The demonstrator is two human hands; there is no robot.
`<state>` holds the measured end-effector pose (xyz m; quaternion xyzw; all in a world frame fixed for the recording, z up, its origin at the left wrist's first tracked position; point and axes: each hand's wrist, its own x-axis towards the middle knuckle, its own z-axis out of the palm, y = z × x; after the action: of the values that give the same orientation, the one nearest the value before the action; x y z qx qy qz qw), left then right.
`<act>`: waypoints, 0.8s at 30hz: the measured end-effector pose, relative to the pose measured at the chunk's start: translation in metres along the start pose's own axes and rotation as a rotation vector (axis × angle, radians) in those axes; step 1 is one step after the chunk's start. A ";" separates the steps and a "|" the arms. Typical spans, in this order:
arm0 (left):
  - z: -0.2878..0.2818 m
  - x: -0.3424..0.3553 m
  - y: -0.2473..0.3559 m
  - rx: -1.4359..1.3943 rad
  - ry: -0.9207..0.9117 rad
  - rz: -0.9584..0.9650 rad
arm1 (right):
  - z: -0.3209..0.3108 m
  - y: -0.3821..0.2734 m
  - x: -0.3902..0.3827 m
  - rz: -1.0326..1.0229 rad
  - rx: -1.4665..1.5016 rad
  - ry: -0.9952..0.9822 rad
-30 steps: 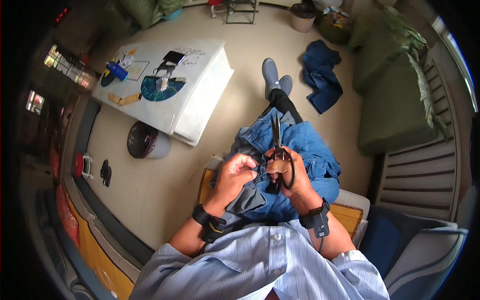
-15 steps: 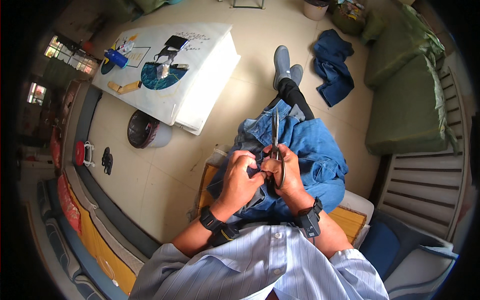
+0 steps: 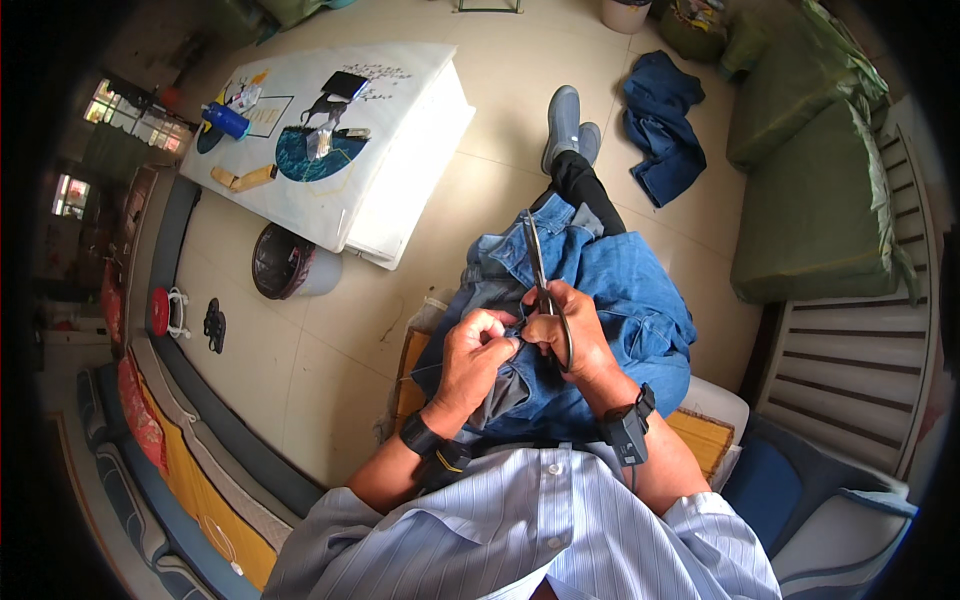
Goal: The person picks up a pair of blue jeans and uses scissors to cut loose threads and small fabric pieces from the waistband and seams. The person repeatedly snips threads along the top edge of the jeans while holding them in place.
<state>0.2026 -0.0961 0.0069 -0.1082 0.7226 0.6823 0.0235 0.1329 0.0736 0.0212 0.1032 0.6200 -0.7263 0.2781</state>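
Note:
Blue denim jeans [image 3: 625,285] lie bunched across my lap, with a grey inner lining showing near the middle. My left hand [image 3: 475,355] is closed in a pinch on a fold of this denim. Close beside it, my right hand [image 3: 572,335] holds a pair of scissors [image 3: 534,250], the handle loop around its fingers and the blades pointing away from me. The right thumb and forefinger also press at the cloth next to the left fingertips. What lies exactly between the two hands' fingertips is too small to make out.
A white printed table [image 3: 400,160] stands ahead left, carrying a blue bottle [image 3: 226,120] and small items. Under its near edge is a waste bin [image 3: 285,262]. Another pair of jeans [image 3: 662,125] lies on the floor beyond my feet. A green-covered seat [image 3: 815,220] stands at the right.
The scissors have tilted, their tips swinging left. My left and right hands have drawn slightly apart, and the left fingers now pinch the cloth more tightly.

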 end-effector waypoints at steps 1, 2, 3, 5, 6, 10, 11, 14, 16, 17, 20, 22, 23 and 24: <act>-0.002 0.000 -0.002 -0.045 -0.009 -0.038 | 0.000 0.001 0.000 0.008 0.009 -0.006; -0.005 0.000 -0.003 -0.021 -0.040 -0.046 | -0.001 0.001 0.000 0.022 0.028 -0.014; -0.008 0.001 -0.001 0.003 -0.072 -0.055 | -0.003 0.001 0.000 0.037 0.046 -0.021; -0.008 0.002 -0.002 -0.038 -0.102 -0.076 | -0.005 0.001 0.000 0.072 0.078 -0.045; -0.008 0.001 -0.004 -0.103 -0.102 -0.089 | -0.006 0.001 0.001 0.091 0.092 -0.061; -0.004 -0.002 0.003 -0.078 -0.113 -0.007 | -0.010 -0.004 -0.001 0.182 0.226 -0.094; -0.004 -0.002 0.005 0.019 -0.124 0.072 | -0.011 -0.004 0.000 0.187 0.234 -0.102; -0.005 0.000 0.008 0.241 -0.130 0.224 | -0.011 0.003 0.002 0.188 0.255 -0.100; -0.003 0.001 0.012 0.303 -0.101 0.216 | -0.009 0.009 0.002 0.163 0.264 -0.071; -0.003 0.002 0.016 0.344 -0.097 0.276 | -0.008 0.011 0.002 0.142 0.244 -0.061; -0.004 0.002 0.021 0.426 -0.077 0.386 | -0.005 0.015 0.001 0.092 0.200 -0.047; -0.004 0.001 0.019 0.423 -0.057 0.371 | -0.003 0.014 -0.001 0.076 0.189 -0.057; -0.004 0.001 0.019 0.439 -0.052 0.375 | -0.003 0.014 -0.001 0.070 0.164 -0.058; -0.003 0.001 0.018 0.455 -0.047 0.379 | -0.003 0.013 -0.002 0.064 0.139 -0.058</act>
<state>0.1983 -0.0986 0.0251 0.0524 0.8635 0.4975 -0.0638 0.1410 0.0756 0.0104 0.1207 0.5562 -0.7611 0.3111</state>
